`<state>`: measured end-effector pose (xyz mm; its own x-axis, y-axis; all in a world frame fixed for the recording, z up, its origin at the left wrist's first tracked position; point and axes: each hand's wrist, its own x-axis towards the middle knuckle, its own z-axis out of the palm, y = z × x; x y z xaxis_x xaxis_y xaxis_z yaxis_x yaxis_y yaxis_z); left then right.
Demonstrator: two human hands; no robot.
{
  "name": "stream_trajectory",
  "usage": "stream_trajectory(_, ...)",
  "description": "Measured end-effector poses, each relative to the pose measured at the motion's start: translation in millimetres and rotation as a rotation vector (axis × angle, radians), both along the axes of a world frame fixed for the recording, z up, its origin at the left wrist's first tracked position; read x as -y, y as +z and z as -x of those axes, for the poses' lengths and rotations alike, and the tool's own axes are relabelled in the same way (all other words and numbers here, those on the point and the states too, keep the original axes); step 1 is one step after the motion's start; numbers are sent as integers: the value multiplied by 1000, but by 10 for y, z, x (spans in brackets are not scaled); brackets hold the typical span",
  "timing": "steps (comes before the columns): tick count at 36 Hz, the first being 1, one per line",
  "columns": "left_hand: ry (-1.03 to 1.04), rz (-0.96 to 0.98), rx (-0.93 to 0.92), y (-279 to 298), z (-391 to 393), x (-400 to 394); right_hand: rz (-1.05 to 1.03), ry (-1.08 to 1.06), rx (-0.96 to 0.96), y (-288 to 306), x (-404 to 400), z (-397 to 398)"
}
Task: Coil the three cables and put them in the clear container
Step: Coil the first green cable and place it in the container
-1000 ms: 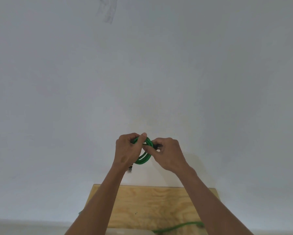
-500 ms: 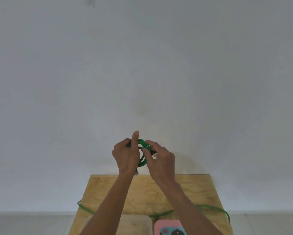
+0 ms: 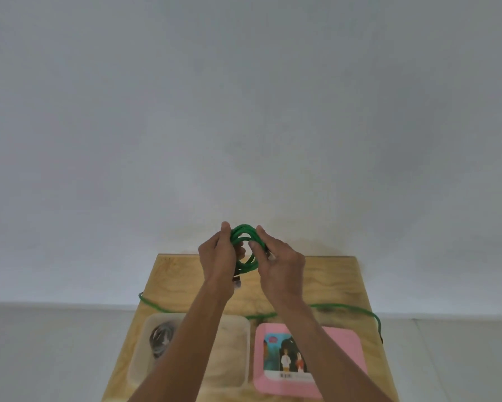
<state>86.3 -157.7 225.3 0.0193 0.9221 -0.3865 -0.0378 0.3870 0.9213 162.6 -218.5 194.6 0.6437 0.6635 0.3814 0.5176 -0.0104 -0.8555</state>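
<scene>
At frame centre, the left hand (image 3: 217,256) and right hand (image 3: 281,261) both grasp the coiled green cable (image 3: 244,236); lower left, the clear container (image 3: 232,355) holds what seems a dark coil (image 3: 161,338).

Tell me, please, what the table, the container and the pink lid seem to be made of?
Table: likely plywood, unvarnished, with visible swirling grain. Clear container: translucent plastic, frosted look, table showing through. Pink lid: probably glossy plastic with a printed picture.

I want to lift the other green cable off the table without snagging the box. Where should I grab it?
Grip the loose green cable on its bare stretch right of the forearms, from above: there it lies flat on the wooden table, apart from the clear container.
</scene>
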Motion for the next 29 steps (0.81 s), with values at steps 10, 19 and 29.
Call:
stream_trajectory(10,4,-9,-55,-379,536,69,104,118,-172,-283,168,280)
stream_trajectory(19,-23,-122,-252,-715,1395,-255,201,133,-268,-609,165,833)
stream_trajectory(29,-345,-453,-845,-1613,2473,-389,444,-4,-255,-1220,165,1373)
